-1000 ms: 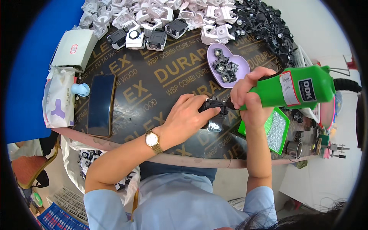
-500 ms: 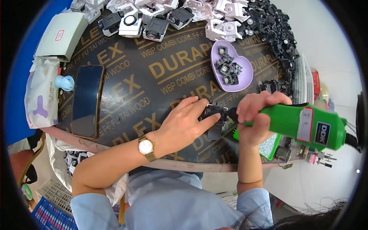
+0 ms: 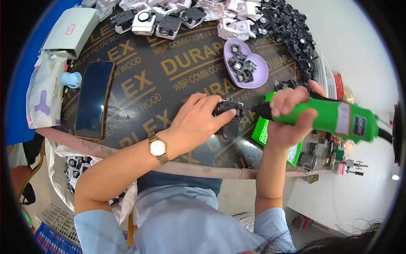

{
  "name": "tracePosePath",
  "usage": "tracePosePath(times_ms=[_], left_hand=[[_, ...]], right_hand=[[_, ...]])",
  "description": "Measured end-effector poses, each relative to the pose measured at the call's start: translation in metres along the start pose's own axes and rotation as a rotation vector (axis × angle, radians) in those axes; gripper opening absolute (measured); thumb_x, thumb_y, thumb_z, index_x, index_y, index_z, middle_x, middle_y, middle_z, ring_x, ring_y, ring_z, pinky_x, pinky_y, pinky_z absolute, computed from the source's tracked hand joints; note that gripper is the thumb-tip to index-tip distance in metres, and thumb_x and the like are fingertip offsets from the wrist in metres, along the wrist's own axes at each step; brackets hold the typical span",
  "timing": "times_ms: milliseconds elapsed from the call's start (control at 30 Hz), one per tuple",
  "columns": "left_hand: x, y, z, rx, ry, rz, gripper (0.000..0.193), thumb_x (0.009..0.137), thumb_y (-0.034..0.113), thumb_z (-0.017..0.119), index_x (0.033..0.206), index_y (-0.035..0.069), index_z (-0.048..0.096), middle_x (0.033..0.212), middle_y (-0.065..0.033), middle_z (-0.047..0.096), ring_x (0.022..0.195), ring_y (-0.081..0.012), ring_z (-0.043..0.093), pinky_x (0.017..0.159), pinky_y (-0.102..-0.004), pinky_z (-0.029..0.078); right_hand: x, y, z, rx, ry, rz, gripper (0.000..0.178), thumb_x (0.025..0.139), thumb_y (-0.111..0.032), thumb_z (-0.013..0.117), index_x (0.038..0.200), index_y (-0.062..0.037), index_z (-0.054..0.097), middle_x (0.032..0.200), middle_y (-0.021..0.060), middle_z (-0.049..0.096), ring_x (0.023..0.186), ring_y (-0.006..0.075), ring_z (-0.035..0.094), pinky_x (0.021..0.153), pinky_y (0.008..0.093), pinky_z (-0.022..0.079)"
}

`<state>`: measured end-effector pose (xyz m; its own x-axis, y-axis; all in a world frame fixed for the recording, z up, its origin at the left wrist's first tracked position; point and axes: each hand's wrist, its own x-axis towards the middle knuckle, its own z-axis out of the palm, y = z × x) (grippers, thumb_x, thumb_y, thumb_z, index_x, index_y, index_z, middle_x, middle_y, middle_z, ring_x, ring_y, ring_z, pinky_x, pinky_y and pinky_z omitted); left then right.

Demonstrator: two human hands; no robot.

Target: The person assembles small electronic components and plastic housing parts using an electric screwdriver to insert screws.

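My left hand (image 3: pixel 196 116) presses a black plastic housing (image 3: pixel 230 106) against the dark tabletop, its thumb and fingers closed round it. A flat dark piece (image 3: pixel 231 128) sticks out from the housing toward the near edge. Wrapped around a green electric screwdriver (image 3: pixel 325 116) is my right hand (image 3: pixel 292 112). The tool lies nearly level, its black nose pointing left at the housing's right side. A thin bit shows in the gap between them; whether its tip touches the housing, I cannot tell. Beneath the tool's nose sits a green tray (image 3: pixel 259 132), partly hidden by my right hand.
A lilac heart-shaped dish (image 3: pixel 263 76) holds several small black parts. White and black housings (image 3: pixel 169 26) line the far edge, beside a heap of black parts (image 3: pixel 292 38). A phone (image 3: pixel 94 99), tissue pack (image 3: pixel 44 93) and pale box (image 3: pixel 69 31) lie left. A metal cup (image 3: pixel 308 161) stands right.
The screwdriver has drawn back slightly to the right, widening the gap to the housing. More of the green tray shows. The whole view has shifted a little.
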<state>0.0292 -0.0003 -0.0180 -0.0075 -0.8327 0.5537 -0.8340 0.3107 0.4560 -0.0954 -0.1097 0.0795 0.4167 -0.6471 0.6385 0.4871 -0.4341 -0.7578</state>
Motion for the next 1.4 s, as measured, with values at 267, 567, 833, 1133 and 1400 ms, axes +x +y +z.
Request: tracePosePath(times_ms=[267,567,833,1133,1400], left_hand=[[0.000,0.000,-0.002,0.039,0.010,0.032,0.047,0.065,0.003,0.067,0.109,0.016,0.061,0.101,-0.0109,0.055,0.090,-0.0258,0.056,0.084,-0.0381,0.042],[0.008,0.006,-0.006,-0.022,-0.030,-0.021,0.050,0.059,0.000,0.069,0.106,0.015,0.063,0.097,-0.0108,0.055,0.080,-0.0252,0.054,0.070,-0.0352,0.041],[0.010,0.007,-0.010,-0.015,-0.071,-0.038,0.042,0.067,0.006,0.068,0.108,0.015,0.063,0.094,-0.0095,0.054,0.084,-0.0247,0.055,0.075,-0.0359,0.043],[0.009,0.004,-0.010,-0.057,-0.043,-0.030,0.041,0.068,0.006,0.067,0.108,0.016,0.063,0.105,-0.0117,0.056,0.093,-0.0247,0.056,0.084,-0.0388,0.040],[0.006,0.003,-0.001,-0.086,-0.044,0.037,0.049,0.063,0.005,0.071,0.110,0.018,0.063,0.106,-0.0099,0.058,0.102,-0.0246,0.057,0.084,-0.0369,0.041]], right_hand=[[-0.018,-0.030,-0.069,-0.244,0.113,-0.068,0.056,0.087,-0.039,0.060,0.119,0.0019,0.039,0.059,0.0041,0.045,0.044,0.0115,0.042,0.044,0.0249,0.038],[-0.037,-0.019,-0.087,-0.218,0.082,-0.018,0.058,0.082,-0.037,0.067,0.119,0.0013,0.042,0.055,0.0047,0.046,0.042,0.0121,0.042,0.039,0.0241,0.035],[-0.034,-0.016,-0.091,-0.173,0.088,0.023,0.055,0.081,-0.036,0.069,0.113,0.0000,0.043,0.055,0.0046,0.047,0.041,0.0123,0.041,0.039,0.0244,0.035],[-0.035,-0.019,-0.086,-0.255,0.160,0.018,0.054,0.079,-0.032,0.071,0.112,0.0004,0.043,0.056,0.0044,0.045,0.043,0.0131,0.042,0.040,0.0255,0.037],[0.001,-0.029,-0.017,0.071,-0.050,-0.087,0.065,0.082,-0.049,0.062,0.119,-0.0020,0.038,0.061,0.0031,0.051,0.045,0.0130,0.046,0.043,0.0264,0.041]])
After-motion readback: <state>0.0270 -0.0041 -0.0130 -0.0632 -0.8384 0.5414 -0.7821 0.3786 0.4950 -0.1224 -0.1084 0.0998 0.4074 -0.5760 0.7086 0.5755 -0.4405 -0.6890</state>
